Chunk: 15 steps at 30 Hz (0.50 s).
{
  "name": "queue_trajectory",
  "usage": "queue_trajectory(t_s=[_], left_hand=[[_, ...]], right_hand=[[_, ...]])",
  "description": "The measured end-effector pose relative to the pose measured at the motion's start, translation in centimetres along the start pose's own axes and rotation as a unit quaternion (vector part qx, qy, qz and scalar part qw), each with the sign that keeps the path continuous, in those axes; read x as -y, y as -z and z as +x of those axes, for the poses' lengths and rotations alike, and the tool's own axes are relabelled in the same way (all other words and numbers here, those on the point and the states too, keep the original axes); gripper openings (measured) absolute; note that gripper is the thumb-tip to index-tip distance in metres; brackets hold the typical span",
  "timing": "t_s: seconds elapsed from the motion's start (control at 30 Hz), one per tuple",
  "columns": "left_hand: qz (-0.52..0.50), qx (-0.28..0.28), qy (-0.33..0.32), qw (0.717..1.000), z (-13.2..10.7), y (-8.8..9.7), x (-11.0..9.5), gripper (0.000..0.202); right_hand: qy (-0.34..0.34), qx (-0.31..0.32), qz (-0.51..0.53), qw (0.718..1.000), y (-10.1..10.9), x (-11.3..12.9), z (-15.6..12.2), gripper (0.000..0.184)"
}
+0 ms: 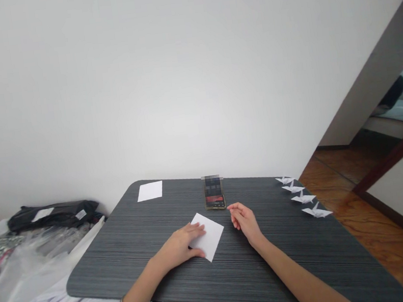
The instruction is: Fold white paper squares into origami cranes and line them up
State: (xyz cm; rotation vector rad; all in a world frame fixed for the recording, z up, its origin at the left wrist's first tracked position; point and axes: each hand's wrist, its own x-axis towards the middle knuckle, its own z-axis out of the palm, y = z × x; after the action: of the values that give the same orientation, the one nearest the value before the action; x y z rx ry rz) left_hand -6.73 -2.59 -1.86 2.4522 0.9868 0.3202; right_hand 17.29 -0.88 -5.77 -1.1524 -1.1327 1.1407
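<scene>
Left grip (181, 244) lies spread over the white sheet of paper (212, 234), fingers resting on its face and thumb set apart by the near-left edge, nothing visibly pinched; right grip (245, 221) is loosely curled above or on the dark surface (125, 250), beside the sheet and apart from it, and I cannot tell whether its fingertips press together. By my judgement the sheet will be very light, thin yet crisp, apt to slide and quick to take a stray crease; it is best taken by a corner or an edge, with the other grip flat to steady it. It looks plain white and straight-edged, with no crease that I can make out; it lies turned like a diamond between the two grips, its left corner hidden; a phone (215, 200) stands just beyond, a second sheet (150, 191) lies toward the far left corner, and four paper birds (303, 199) line the right side.
</scene>
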Motion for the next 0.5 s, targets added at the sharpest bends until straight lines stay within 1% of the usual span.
queue_trajectory(t_s=[0.13,0.2,0.27,0.33,0.4,0.5], left_hand=[[-0.032,0.029,-0.036,0.998,1.4,-0.1,-0.5,0.06],[-0.045,0.032,-0.05,0.997,2.0,0.2,-0.5,0.056],[-0.057,0.015,-0.059,0.997,2.7,0.5,-0.4,0.046],[-0.046,-0.021,-0.045,0.998,3.5,0.8,0.0,0.041],[-0.018,-0.034,-0.024,0.999,4.3,1.0,0.5,0.048],[0.02,-0.008,-0.03,0.999,5.5,1.1,1.3,0.069]], right_hand=[[-0.011,0.01,-0.012,1.0,0.1,-0.4,0.3,0.017],[-0.015,0.013,-0.018,1.0,0.2,-0.5,0.4,0.018],[-0.018,0.015,-0.023,0.999,0.2,-0.5,0.4,0.018],[-0.02,0.016,-0.027,0.999,0.3,-0.4,0.4,0.018],[-0.022,0.017,-0.03,0.999,0.4,-0.3,0.5,0.018],[-0.02,0.019,-0.034,0.999,0.4,-0.1,0.6,0.018]])
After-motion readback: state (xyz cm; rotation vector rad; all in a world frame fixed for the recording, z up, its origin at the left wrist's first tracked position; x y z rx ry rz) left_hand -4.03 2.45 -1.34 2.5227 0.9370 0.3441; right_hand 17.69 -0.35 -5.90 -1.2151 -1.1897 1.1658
